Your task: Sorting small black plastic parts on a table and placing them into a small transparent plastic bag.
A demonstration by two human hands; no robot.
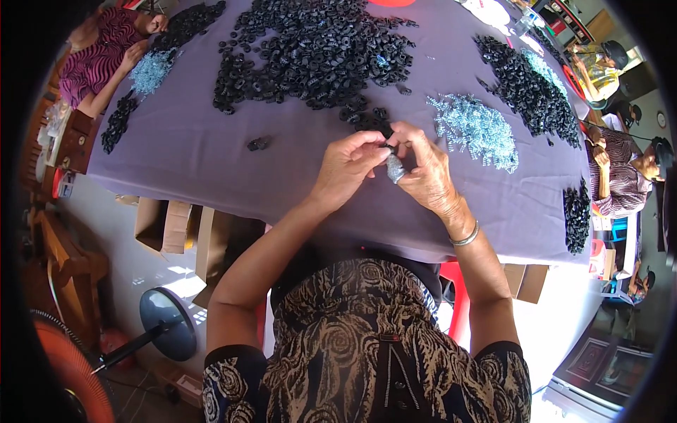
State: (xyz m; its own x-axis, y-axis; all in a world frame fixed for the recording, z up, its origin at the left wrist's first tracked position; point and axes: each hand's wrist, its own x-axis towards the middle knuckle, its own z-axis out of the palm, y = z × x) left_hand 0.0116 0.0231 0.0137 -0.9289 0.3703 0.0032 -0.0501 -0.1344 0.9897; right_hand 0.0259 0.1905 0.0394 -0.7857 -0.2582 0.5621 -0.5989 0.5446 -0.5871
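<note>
Being held above the bench [211, 158], toward its near edge, a small black part [387, 146] is pinched between the fingers [362, 141] of the left hand [344, 163] and the right hand [429, 173]. The fingers of both hands are drawn narrow and close together, and the part is mostly covered by them, so its full shape cannot be told. The right thumb is wrapped in a silvery covering [395, 169], and a metal bracelet [465, 235] is worn on the right wrist. Just beyond the fingertips, a large black heap [317, 60] is spread from the middle of the bench toward its far edge. A pale blue heap [483, 130] of small pieces is laid to the right of the right hand. A small black cluster [259, 144] is set apart, to the left of the left hand. Along the right side of the bench, a long black heap [529, 92] is piled, with a smaller black pile [577, 222] placed by the near right corner. At the left edge, another pale blue pile [150, 72] is laid beside the forearm of a person [106, 49] in a striped top.
</note>
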